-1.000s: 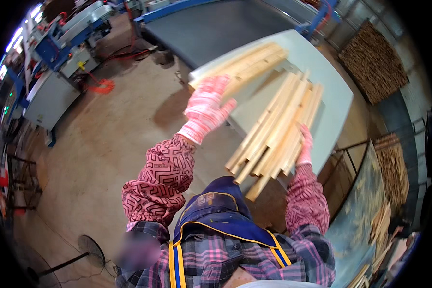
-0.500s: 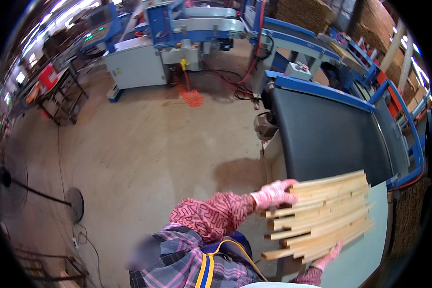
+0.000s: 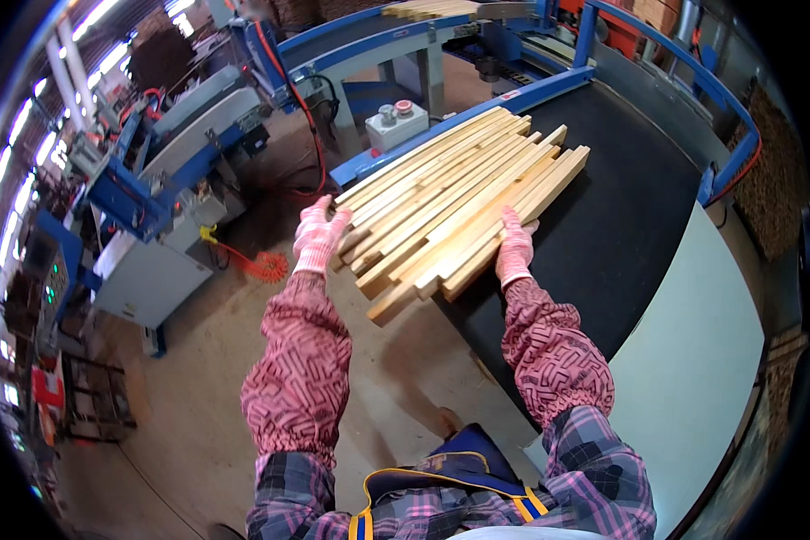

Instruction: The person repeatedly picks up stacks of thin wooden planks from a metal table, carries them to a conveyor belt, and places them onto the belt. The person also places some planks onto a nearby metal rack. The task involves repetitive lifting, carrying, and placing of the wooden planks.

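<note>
Side by side in one flat bundle, several pale wooden strips are squeezed between my two gloved hands, their near ends uneven. My left hand, in a pink and white glove, grips the bundle's left edge. On the opposite edge, my right hand presses with fingers wrapped against the outer strip. Beneath the bundle lies the black conveyor belt; the near left corner of the bundle juts past the belt's edge. Whether the strips rest on the belt or hang just above it, I cannot tell.
A grey control box with a red button sits beside the belt's blue frame. Right of me is a pale green tabletop. A coiled orange air hose hangs by the white machine cabinet at left.
The wooden strips have moved from over the pale green tabletop to over the black belt, carried in both hands. My view has turned to the right.
</note>
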The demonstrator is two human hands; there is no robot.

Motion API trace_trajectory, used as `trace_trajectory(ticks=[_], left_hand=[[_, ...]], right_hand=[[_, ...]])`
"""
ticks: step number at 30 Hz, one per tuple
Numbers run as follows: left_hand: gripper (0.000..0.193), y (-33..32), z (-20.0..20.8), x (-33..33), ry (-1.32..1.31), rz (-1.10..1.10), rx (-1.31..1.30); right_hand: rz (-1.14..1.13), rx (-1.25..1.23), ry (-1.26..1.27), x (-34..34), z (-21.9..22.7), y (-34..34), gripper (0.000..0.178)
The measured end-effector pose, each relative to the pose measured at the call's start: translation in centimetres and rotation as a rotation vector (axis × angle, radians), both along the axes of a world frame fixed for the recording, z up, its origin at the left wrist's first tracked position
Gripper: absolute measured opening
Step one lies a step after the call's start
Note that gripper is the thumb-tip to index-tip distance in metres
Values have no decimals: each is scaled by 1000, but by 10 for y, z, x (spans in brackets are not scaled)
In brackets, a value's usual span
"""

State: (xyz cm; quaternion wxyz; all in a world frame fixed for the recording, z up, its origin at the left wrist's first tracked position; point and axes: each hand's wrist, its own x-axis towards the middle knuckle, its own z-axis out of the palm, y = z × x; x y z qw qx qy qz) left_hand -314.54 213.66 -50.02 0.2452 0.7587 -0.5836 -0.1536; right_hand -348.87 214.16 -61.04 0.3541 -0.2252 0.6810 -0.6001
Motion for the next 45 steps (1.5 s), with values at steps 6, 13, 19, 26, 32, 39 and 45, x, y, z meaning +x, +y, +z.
trace_trajectory(ticks=[6,13,19,26,32,39,45], left_hand=[[56,108,1,-34,257,-441,-654],[53,292,-36,-104,209,-978,-550],[43,418,-98,-87,412,-1398,-336],[43,586,-162,-100,484,-1693,348],[46,682,-150,-211,10,-2318,332],[47,961,-103,-356,-271,-2730,150],[48,1187,-104,-405,-156,-3157,300]], right_hand=[[611,575,-49,-4,98,39,88],[794,-104,346,47,32,170,49],[596,186,-95,103,-14,450,80],[252,853,640,66,-90,858,40],[-633,756,-180,97,-121,1052,68],[-535,902,-246,128,-110,1221,76],[-835,921,-326,99,-115,1393,80]])
